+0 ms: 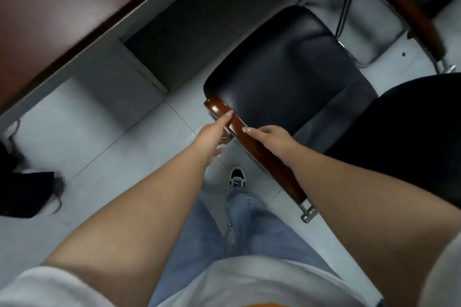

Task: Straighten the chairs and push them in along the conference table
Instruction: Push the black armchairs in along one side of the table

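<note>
A black leather chair (pixel 282 77) with glossy brown wooden armrests stands right of centre, its seat facing the conference table (pixel 50 12) at the upper left. Both my hands are on its near armrest (pixel 262 157). My left hand (pixel 212 132) grips the front end, thumb on top and fingers curled underneath. My right hand (pixel 268 136) rests on top a little further back, thumb stretched along the wood and the other fingers hidden. The chair's black backrest (pixel 411 137) fills the right edge. The far armrest (pixel 404 5) runs across the upper right.
The table's dark red top has a grey underside and a grey support panel (pixel 139 67) on the tiled floor. A dark bag or cloth (pixel 22 192) lies at the left edge. My shoe (pixel 237 178) stands on the floor beside the chair.
</note>
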Available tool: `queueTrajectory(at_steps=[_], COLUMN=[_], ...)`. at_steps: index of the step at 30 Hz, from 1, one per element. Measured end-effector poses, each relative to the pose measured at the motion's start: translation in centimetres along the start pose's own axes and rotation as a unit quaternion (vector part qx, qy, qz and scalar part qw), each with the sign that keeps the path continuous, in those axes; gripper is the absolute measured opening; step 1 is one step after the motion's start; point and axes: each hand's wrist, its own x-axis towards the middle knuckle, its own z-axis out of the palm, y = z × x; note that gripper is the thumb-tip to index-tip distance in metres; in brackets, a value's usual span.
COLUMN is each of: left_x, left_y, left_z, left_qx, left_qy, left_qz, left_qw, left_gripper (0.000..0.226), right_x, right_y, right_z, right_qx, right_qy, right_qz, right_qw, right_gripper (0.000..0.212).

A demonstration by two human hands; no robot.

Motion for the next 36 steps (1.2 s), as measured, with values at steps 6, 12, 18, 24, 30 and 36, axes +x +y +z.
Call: queueTrajectory(at_steps=[6, 12, 18, 24, 30, 36], left_x=[3.4, 4.7, 6.0, 8.0, 7.1, 5.1], left_y=[0.7, 1.4, 5.3, 7.2, 6.8, 3.1], left_z=[0.4, -0.9, -4.2, -8.9, -9.5, -11.3], left_qx=[-0.066, -0.092, -0.048, -0.048, -0.038, -0.067], left_qy=[-0.006, -0.044, -0.028, -0.028, -0.036, -0.024], left_qz=[-0.019, -0.046, -0.038, -0.008, 0.007, -0.006], left_qw=[0.998, 0.994, 0.998, 0.998, 0.999, 0.997], left_gripper=[0.046, 0.025, 0.034, 0.049, 0.043, 0.032], right_x=[1.2, 0.9, 1.8, 4.1, 3.9, 2.3], right_y=[0.0, -1.5, -6.1, -9.2, -8.9, -7.0], right_z=[1.9, 2.3, 4.4, 8.9, 10.4, 12.6], right_qx=[-0.039, -0.053, -0.003, 0.045, 0.059, 0.004], right_qy=[-0.008, -0.010, 0.005, 0.030, 0.061, 0.035], right_qz=[0.094, 0.121, 0.114, 0.082, 0.062, 0.059], right_qw=[0.995, 0.991, 0.993, 0.995, 0.994, 0.998], right_gripper=[0.067, 0.063, 0.058, 0.061, 0.059, 0.058])
